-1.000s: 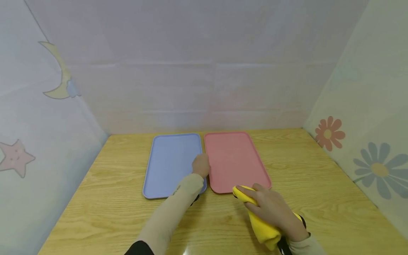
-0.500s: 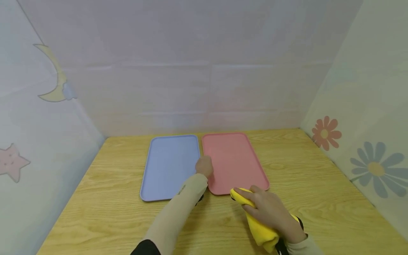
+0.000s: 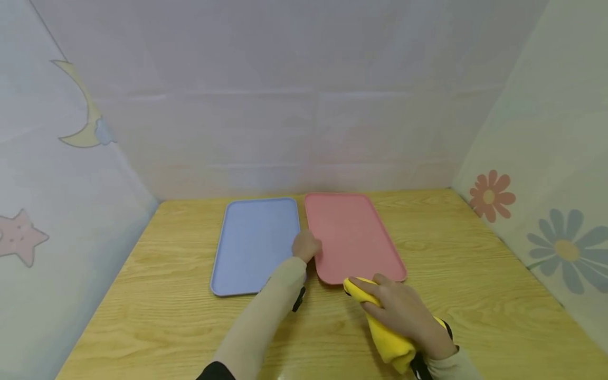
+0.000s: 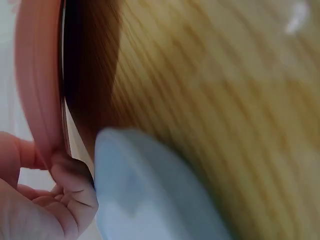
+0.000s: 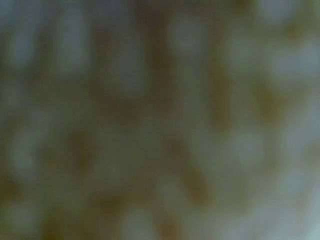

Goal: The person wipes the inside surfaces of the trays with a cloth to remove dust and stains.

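In the head view, two trays lay side by side on the wood-grained tabletop [image 3: 142, 327], a blue tray [image 3: 256, 237] on the left and a pink tray [image 3: 351, 237] on the right, with a narrow gap between them. The left hand [image 3: 306, 246] reached to the pink tray's left edge, its pale sleeve [image 3: 266, 311] crossing the near right corner of the blue tray. The right hand [image 3: 401, 311] gripped a bunched yellow cloth [image 3: 391, 345] just by the pink tray's near edge; whether cloth and tray touched could not be told. A pale back wall [image 3: 304, 105] rose behind the tabletop. The left wall carried a yellow moon [image 3: 93, 117] and a pink star [image 3: 22, 237], the right wall a red flower [image 3: 488, 197] and a larger blue flower [image 3: 567, 250].

In the left wrist view, the left hand pinched the pink tray's rim between thumb and bent fingers. That side of the tray stood raised, a dark shadow lying between it and the tabletop. A rounded corner of the blue tray showed just beside the fingers.

The right wrist view was too blurred to read, only brownish and grey patches showing, so the right hand's grip appeared in the head view alone.
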A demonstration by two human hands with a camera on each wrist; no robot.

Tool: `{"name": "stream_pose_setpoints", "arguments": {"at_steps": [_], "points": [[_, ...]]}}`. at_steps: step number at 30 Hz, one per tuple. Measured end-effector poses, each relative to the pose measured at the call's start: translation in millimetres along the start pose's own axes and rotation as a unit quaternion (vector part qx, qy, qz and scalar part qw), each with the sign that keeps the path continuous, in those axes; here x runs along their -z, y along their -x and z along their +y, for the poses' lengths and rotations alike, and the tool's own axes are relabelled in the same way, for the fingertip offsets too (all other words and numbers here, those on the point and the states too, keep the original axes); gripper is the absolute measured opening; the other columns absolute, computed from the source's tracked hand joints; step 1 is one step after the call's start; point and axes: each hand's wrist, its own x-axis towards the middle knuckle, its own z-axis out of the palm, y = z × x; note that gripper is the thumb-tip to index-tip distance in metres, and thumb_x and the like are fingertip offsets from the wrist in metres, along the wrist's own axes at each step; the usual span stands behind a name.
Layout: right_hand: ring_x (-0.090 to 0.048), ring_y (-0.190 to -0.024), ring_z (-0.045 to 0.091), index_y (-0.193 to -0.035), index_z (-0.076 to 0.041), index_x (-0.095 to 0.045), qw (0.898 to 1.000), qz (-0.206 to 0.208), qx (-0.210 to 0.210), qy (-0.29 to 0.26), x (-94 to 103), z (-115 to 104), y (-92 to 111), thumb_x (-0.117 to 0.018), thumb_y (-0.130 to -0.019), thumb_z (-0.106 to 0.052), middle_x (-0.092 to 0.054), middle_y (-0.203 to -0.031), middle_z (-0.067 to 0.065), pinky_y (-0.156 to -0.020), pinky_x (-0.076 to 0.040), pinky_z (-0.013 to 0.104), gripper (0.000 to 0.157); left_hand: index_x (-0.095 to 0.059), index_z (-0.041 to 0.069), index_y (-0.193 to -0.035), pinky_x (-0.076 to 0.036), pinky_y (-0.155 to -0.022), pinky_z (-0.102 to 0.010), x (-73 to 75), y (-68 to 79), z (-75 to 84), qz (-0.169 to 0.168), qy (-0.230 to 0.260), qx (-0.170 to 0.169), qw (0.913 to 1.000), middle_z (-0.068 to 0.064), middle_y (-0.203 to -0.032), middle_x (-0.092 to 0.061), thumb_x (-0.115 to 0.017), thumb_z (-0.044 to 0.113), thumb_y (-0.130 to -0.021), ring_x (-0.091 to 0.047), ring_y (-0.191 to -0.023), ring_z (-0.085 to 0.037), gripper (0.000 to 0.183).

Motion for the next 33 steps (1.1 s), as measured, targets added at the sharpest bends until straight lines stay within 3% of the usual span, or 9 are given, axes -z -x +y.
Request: {"name": "stream_pose_setpoints", "arguments": {"at_steps": [4,5,9,11,14,19,26,27,33], "points": [[-0.029,-0.049,0.004,-0.122,-0.022,-0.056,1.000,-0.003,0.000,0.001,-0.3,0.3,-0.4,-0.061,-0.083,-0.022,-0.037,-0.072,-0.009,-0.043,-0.027,0.020,0.039,-0.049,0.007,-0.058,-0.042,-0.053,-0.032,-14.1,-10.5,-7.2,0.018,0.038,0.009,0.9991,-0.012,-0.068,-0.054,-0.040,0.007,-0.082,-0.047,-0.059,-0.024,0.025],[-0.029,-0.049,0.005,-0.122,-0.022,-0.056,1.000,-0.004,0.001,0.002,-0.4,0.5,-0.4,-0.061,-0.083,-0.022,-0.037,-0.073,-0.009,-0.044,-0.027,0.020,0.039,-0.051,0.006,-0.060,-0.042,-0.053,-0.032,-24.8,-20.4,-16.4,0.031,0.056,-0.003,0.9979,-0.013,-0.069,-0.054,-0.038,0.009,-0.081,-0.048,-0.059,-0.025,0.025],[-0.029,-0.050,0.005,-0.123,-0.022,-0.056,1.000,-0.008,0.002,0.000,-0.7,1.5,0.1,-0.060,-0.084,-0.023,-0.036,-0.072,-0.008,-0.044,-0.027,0.020,0.039,-0.054,0.000,-0.073,-0.043,-0.051,-0.034,-41.1,-36.1,-28.2,0.039,0.151,0.025,0.9874,-0.016,-0.075,-0.053,-0.039,0.006,-0.077,-0.049,-0.063,-0.028,0.017],[-0.029,-0.050,0.004,-0.123,-0.022,-0.056,1.000,-0.010,0.001,-0.005,-0.8,1.8,0.4,-0.060,-0.084,-0.023,-0.035,-0.072,-0.009,-0.044,-0.027,0.020,0.039,-0.053,-0.005,-0.081,-0.041,-0.048,-0.032,-39.6,-36.3,-27.4,0.041,0.196,0.047,0.9785,-0.016,-0.075,-0.052,-0.041,0.001,-0.071,-0.047,-0.064,-0.027,0.017],[-0.029,-0.050,0.004,-0.123,-0.021,-0.056,1.000,-0.015,-0.004,-0.013,-0.8,2.0,1.1,-0.060,-0.084,-0.023,-0.035,-0.072,-0.008,-0.043,-0.027,0.020,0.039,-0.050,-0.011,-0.096,-0.040,-0.052,-0.030,-21.9,-19.0,-11.0,0.038,0.221,0.079,0.9714,-0.018,-0.084,-0.052,-0.041,-0.003,-0.069,-0.047,-0.073,-0.029,0.030],[-0.028,-0.049,0.004,-0.123,-0.022,-0.055,1.000,-0.020,-0.007,-0.010,-1.1,2.2,1.8,-0.060,-0.084,-0.022,-0.038,-0.073,-0.009,-0.043,-0.027,0.020,0.039,-0.048,-0.012,-0.108,-0.046,-0.065,-0.035,-20.7,-21.5,-11.3,0.020,0.223,0.090,0.9704,-0.023,-0.103,-0.052,-0.038,0.010,-0.084,-0.050,-0.088,-0.033,0.034],[-0.026,-0.049,0.004,-0.122,-0.022,-0.056,1.000,-0.017,-0.002,-0.012,-2.5,3.8,2.5,-0.061,-0.083,-0.023,-0.034,-0.071,-0.009,-0.042,-0.026,0.020,0.040,-0.056,-0.007,-0.109,-0.042,-0.081,-0.035,-113.6,-113.5,-94.5,0.097,0.174,0.052,0.9786,-0.022,-0.108,-0.057,-0.025,0.048,-0.093,-0.052,-0.101,-0.035,0.065],[-0.026,-0.049,0.003,-0.122,-0.022,-0.056,1.000,-0.016,-0.002,-0.012,-2.7,4.1,2.7,-0.062,-0.083,-0.023,-0.033,-0.070,-0.010,-0.042,-0.025,0.020,0.040,-0.055,-0.006,-0.113,-0.040,-0.086,-0.037,-121.4,-123.0,-103.0,0.082,0.185,0.060,0.9774,-0.021,-0.112,-0.055,-0.024,0.047,-0.094,-0.049,-0.105,-0.035,0.065],[-0.025,-0.049,0.002,-0.121,-0.020,-0.057,1.000,-0.010,0.000,-0.015,-4.1,5.4,3.6,-0.063,-0.082,-0.022,-0.033,-0.071,-0.010,-0.042,-0.025,0.019,0.040,-0.058,-0.006,-0.105,-0.041,-0.083,-0.042,-164.5,-161.3,-140.8,0.123,0.233,0.079,0.9613,-0.019,-0.106,-0.057,-0.032,0.039,-0.091,-0.049,-0.103,-0.036,0.054]]}}
